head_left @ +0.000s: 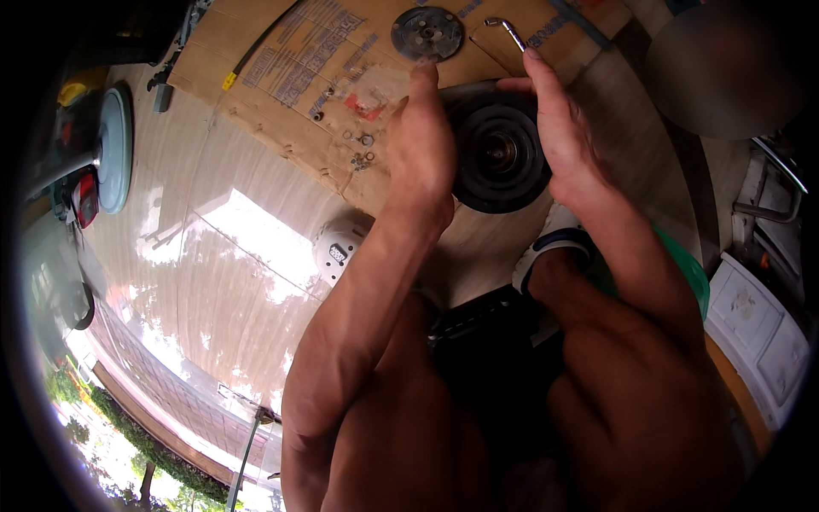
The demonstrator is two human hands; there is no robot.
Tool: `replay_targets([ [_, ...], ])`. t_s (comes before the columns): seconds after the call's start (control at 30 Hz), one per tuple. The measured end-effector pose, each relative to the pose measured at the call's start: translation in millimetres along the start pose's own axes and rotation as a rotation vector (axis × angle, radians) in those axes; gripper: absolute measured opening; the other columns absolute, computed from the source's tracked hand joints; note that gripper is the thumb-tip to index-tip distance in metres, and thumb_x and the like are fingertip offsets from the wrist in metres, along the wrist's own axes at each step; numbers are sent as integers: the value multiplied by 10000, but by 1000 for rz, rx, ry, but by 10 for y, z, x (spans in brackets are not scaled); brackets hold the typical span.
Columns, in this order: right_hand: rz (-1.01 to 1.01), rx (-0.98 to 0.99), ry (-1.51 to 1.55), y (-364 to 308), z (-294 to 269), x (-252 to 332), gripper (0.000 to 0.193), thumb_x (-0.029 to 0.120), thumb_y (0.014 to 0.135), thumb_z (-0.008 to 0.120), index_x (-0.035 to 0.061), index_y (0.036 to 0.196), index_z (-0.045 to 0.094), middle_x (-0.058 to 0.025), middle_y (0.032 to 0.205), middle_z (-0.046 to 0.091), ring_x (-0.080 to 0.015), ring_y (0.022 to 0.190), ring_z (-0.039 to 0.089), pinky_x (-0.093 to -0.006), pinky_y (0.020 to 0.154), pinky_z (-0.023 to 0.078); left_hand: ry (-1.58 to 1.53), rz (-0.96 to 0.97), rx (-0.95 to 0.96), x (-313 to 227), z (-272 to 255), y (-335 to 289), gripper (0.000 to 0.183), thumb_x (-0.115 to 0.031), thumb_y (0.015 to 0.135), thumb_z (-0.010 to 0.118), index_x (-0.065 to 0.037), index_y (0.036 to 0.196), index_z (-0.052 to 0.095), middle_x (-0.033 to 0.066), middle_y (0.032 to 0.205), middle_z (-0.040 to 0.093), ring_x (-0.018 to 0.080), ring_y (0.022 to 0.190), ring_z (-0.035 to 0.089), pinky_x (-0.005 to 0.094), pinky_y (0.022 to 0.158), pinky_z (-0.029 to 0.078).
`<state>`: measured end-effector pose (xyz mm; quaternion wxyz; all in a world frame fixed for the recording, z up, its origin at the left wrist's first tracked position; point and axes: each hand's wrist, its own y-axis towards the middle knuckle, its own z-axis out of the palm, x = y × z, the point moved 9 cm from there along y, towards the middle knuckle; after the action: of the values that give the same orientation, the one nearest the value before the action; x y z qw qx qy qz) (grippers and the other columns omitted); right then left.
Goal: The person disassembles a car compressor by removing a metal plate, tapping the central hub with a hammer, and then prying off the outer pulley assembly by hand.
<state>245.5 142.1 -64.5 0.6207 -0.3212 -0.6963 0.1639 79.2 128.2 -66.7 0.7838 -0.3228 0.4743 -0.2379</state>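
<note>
A round black pulley-like part (499,154) with a metal hub in its middle is held between both hands above a concrete floor. My left hand (422,145) grips its left side, fingers pointing up. My right hand (559,128) holds its right side, fingers stretched along the rim. Both forearms come up from the lower edge, over my bent knees.
A flattened cardboard sheet (299,77) lies on the floor with a dark round metal disc (426,32), a bent metal wrench (509,31) and several small nuts and washers (363,149). A white shoe (341,247) and another shoe (546,247) are below. A round plate-like object (115,149) stands at left.
</note>
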Motion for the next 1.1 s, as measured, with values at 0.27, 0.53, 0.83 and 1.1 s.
replay_targets([
  [0.27,-63,36,-61,64,-1,-3,709,652,967,532,-13,1154,697,-96,1075,719,-148,972,671,-284,913,523,75,85,-122,-60,-15,-50,701,-547,1029,441,87,1279,605,160,1138,689,187,985,672,328,886,537],
  [0.53,-129,48,-70,85,-25,16,763,676,978,493,-38,1145,703,-127,1120,704,-172,1041,649,-299,974,485,22,102,-1,-87,99,-85,848,-603,981,515,-9,1549,306,210,1523,373,302,1399,384,406,1171,336],
  [0.83,-144,53,-114,1,31,110,769,648,1011,443,-67,1145,693,-151,1157,686,-214,1124,607,-323,1046,425,96,161,-61,-98,-10,3,801,-573,1015,496,12,1533,322,223,1521,371,307,1391,396,393,1156,365],
  [1.1,-123,53,-68,-46,103,128,774,662,976,483,-53,1199,678,-138,1185,672,-200,1138,599,-312,1044,419,223,275,-258,-125,-208,63,631,-452,1070,413,112,1291,590,208,1152,658,264,1033,612,347,956,460],
])
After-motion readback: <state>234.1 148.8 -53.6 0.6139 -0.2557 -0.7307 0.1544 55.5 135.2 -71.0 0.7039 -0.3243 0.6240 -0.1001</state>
